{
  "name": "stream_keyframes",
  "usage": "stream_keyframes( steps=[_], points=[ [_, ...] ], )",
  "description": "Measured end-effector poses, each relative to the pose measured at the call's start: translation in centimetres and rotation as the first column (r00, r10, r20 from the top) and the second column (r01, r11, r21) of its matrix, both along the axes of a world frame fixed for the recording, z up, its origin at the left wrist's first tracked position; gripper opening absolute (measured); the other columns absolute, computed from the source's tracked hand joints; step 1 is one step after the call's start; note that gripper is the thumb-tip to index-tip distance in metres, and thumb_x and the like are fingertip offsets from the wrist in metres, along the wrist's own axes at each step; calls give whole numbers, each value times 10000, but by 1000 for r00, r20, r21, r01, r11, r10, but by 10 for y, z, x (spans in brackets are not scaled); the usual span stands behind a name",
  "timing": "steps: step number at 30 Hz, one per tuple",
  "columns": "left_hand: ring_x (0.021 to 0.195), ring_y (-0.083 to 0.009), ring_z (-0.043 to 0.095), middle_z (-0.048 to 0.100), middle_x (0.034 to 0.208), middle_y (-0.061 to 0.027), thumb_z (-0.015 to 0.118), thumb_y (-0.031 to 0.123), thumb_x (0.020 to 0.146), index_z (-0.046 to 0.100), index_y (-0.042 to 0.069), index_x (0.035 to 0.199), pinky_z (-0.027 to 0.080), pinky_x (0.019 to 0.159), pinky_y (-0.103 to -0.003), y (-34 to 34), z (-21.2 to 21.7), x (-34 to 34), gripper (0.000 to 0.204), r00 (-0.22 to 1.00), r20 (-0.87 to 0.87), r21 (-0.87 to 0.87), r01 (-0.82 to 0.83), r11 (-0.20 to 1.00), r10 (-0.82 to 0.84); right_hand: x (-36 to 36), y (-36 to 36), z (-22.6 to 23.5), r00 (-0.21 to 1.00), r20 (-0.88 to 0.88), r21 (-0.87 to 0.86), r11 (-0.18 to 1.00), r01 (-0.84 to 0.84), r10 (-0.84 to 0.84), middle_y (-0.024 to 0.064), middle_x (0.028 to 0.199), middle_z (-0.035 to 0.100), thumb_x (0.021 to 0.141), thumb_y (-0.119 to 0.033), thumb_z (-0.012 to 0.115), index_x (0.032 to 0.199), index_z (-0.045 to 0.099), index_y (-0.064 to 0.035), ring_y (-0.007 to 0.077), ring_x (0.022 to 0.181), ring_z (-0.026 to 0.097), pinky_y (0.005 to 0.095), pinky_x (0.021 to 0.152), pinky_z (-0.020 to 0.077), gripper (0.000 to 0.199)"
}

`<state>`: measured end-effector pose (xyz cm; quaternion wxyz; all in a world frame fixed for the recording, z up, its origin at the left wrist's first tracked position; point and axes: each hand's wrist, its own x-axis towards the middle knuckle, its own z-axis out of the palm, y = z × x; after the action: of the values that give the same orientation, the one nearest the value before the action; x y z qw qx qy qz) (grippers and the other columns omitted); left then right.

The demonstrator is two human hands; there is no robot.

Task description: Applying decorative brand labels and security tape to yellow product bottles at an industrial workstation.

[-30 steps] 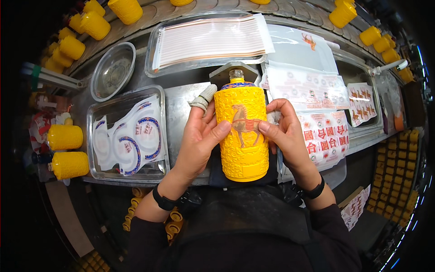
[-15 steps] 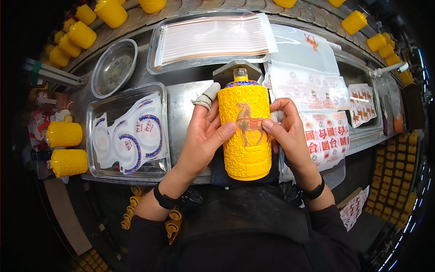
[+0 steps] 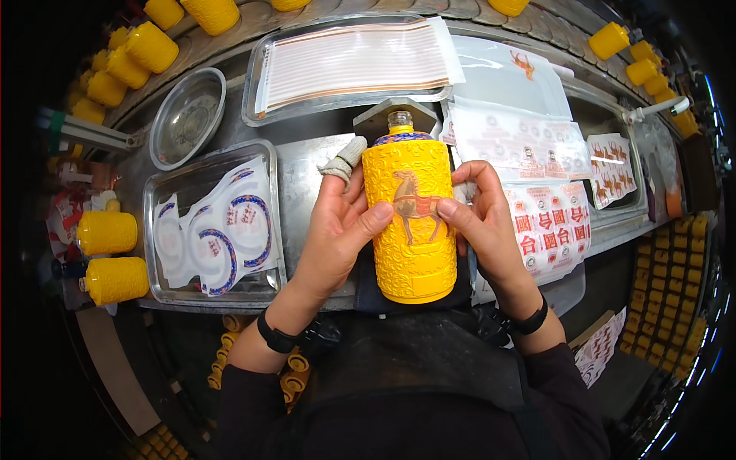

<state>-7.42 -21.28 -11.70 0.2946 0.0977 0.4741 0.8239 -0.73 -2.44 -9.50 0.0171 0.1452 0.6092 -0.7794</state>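
Observation:
A yellow embossed bottle [image 3: 414,272] stands nearly upright before me, its clear glass neck at the far end and a blue patterned band round its shoulder. On its front lies a brown and red horse decal [image 3: 415,208]. My left hand [image 3: 341,222] holds the bottle's left side, thumb by the horse's left edge; a whitish fabric cover [image 3: 343,162] wraps one or more of its fingertips. My right hand [image 3: 487,218] grips the right side, its thumb tip on the decal's right end. The other fingers curl partly behind the bottle, out of sight.
At left, a metal tray [image 3: 282,230] holds curved blue-band decal sheets; a round bowl [image 3: 157,146] stands behind it. Two yellow bottles [image 3: 115,279] lie at far left. Striped sheets [image 3: 353,65] fill the back tray. Red-printed sheets [image 3: 552,226] lie right. Yellow bottles [image 3: 151,47] line the slatted conveyor [image 3: 337,8].
The bottles on the conveyor have moved to the right. My view has shifted slightly; both hands keep nearly the same hold, thumbs still at the horse decal.

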Motion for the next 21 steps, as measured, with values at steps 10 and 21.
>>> stream_keyframes(
  steps=[10,21],
  points=[
    [1404,-274,316,262,1521,-219,587,60,927,134,9,1497,278,1142,-391,1,-2,2,731,1000,-28,6,-1,1000,2,0,-1,-3,1000,-2,47,999,1,-1,62,1020,506,867,-112,703,1122,389,-44,57,741,609,168,550,470,410],
    [1399,-275,322,263,1519,-219,561,61,940,115,1,1496,279,1142,-391,1,0,1,715,999,-47,-1,0,1000,0,0,-1,-1,1000,17,-22,1000,11,-11,60,1001,521,869,-103,695,1109,398,-42,83,815,625,185,630,495,386]
  ],
)
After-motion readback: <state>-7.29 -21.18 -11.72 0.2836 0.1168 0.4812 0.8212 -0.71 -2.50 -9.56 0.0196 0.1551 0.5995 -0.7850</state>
